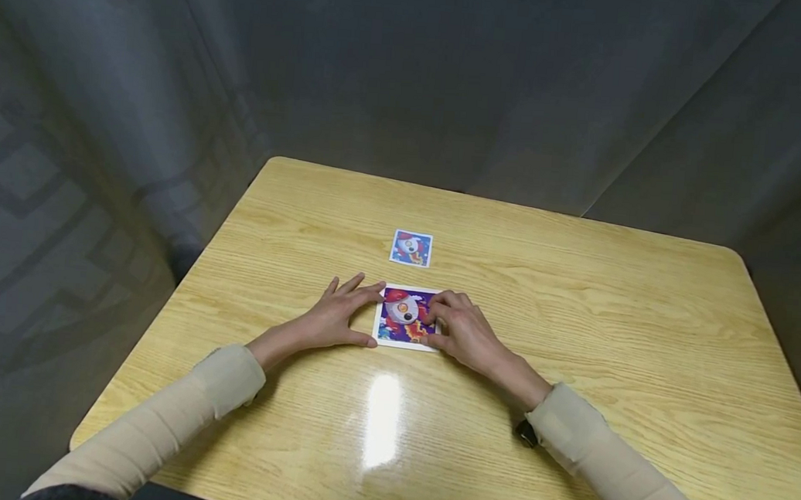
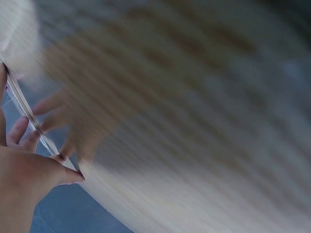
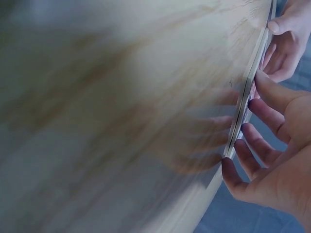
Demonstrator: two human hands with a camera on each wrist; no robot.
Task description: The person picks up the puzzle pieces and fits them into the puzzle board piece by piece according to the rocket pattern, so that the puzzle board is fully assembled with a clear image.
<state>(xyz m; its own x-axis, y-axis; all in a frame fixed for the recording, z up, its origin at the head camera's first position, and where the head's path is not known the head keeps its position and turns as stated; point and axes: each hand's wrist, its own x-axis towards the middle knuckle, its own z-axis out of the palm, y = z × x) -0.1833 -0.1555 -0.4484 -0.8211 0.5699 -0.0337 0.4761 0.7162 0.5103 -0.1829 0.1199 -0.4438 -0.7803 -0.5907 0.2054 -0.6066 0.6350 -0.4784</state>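
Note:
A flat square picture board (image 1: 402,345) with a white border lies on the table. Its picture shows a white-and-red cartoon figure on purple with orange flames. My left hand (image 1: 335,313) spans the board's left edge, the thumb at the near corner and a fingertip at the far corner. From the other side, my right hand (image 1: 466,332) reaches over the right edge, bent fingers and thumb touching the picture and covering part of it. In the right wrist view, the fingertips (image 3: 245,127) are spread along the thin board (image 3: 237,121).
A smaller square card (image 1: 411,248) with a similar, bluer picture lies just beyond the board. The glossy wooden table (image 1: 577,316) has rounded corners and a bright reflection near the front. Grey curtains (image 1: 419,81) hang behind it and along the sides.

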